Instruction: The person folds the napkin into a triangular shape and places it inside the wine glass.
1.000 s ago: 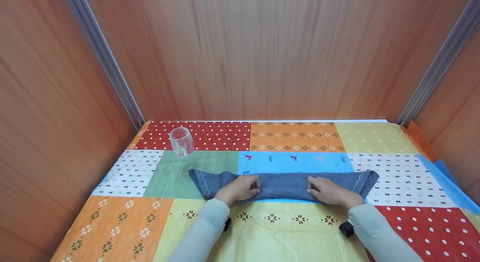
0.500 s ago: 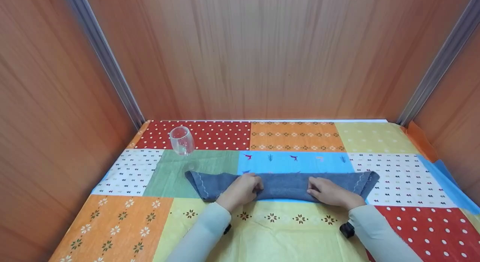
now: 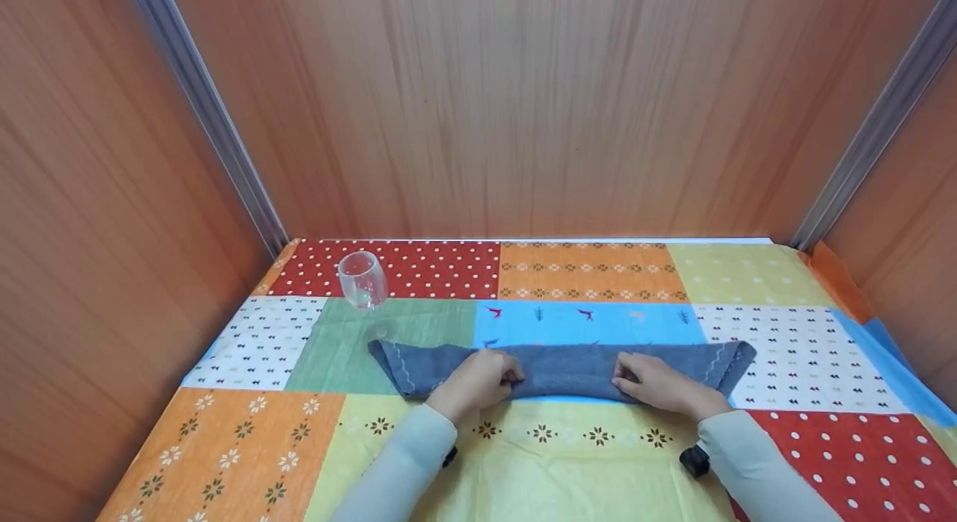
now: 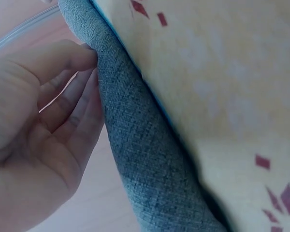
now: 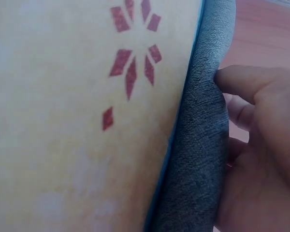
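Observation:
A grey-blue cloth, rolled or folded into a long strip, lies crosswise on the patchwork tablecloth, with pale wavy stitching near both flared ends. My left hand pinches it left of its middle. In the left wrist view, thumb and fingertips meet at the cloth's edge. My right hand pinches the strip right of the middle, and the right wrist view shows the thumb denting the roll. Some fingers of that hand are partly hidden behind the cloth.
A clear glass stands at the back left, beyond the cloth's left end. Under everything spreads the patchwork tablecloth. Wooden panels enclose the back and both sides.
My left hand lifted slightly and shifted a little to the right along the cloth, then lowered a bit. The cloth's left end moved slightly outward. My right hand stayed nearly still.

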The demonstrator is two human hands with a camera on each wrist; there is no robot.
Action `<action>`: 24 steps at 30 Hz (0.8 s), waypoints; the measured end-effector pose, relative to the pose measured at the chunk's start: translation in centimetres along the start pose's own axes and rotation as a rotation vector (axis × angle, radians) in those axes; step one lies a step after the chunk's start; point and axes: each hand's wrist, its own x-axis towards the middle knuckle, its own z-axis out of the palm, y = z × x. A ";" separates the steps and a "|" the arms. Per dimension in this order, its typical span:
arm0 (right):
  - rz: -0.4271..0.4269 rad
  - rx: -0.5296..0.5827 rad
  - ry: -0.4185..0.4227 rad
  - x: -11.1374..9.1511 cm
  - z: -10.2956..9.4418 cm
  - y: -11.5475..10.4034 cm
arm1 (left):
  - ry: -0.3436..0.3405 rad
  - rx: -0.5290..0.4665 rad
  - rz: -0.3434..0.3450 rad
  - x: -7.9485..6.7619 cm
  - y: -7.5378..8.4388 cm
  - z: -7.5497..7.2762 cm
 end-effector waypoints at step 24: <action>-0.027 -0.281 0.157 -1.6 0.9 -1.9 | -0.011 0.050 -0.002 -0.2 0.0 0.3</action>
